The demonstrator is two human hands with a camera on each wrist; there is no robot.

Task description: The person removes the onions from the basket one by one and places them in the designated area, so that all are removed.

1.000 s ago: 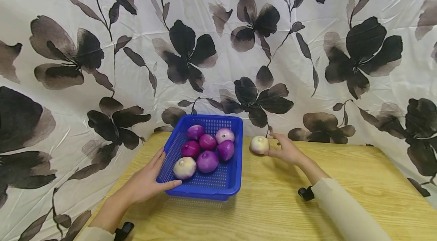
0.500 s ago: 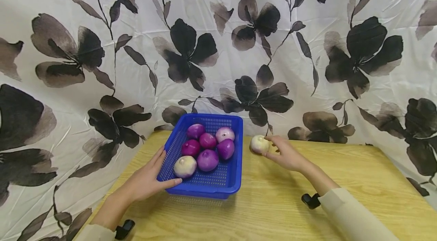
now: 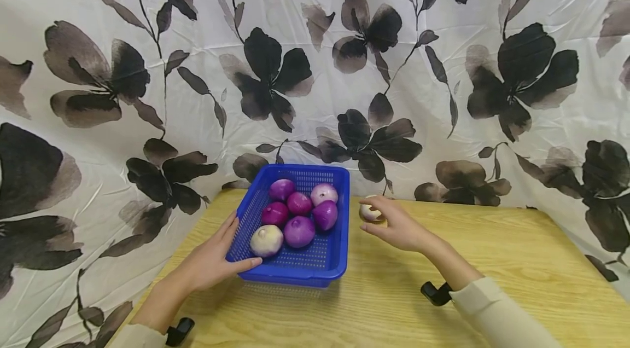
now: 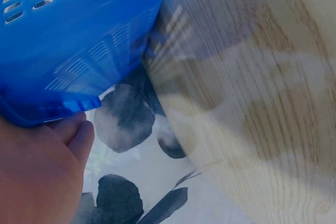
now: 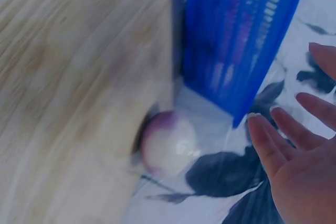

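Note:
A blue plastic basket (image 3: 339, 260) with perforated walls stands on the table, holding several purple onions (image 3: 299, 232) and one pale onion (image 3: 267, 241). My left hand (image 3: 209, 261) grips its near left corner, the thumb on the front rim and the fingers at the left side. In the left wrist view, fingers (image 4: 79, 135) show beneath the basket's rim. To the right of the basket, another pale onion (image 5: 168, 144) with a purple patch lies on the table. My right hand (image 3: 396, 226) hovers over it with fingers spread, partly hiding it in the head view; the right wrist view shows them apart.
A light wood table (image 3: 394, 304) reaches back to a white cloth (image 3: 315, 80) with dark printed flowers. That cloth also hangs at the left and right sides. A black wrist camera (image 3: 437, 293) sits on the right wrist, another (image 3: 180, 331) on the left.
My right hand has moved left over the lone pale onion, after drawing back slightly to the right beforehand. My left hand and the basket stay put.

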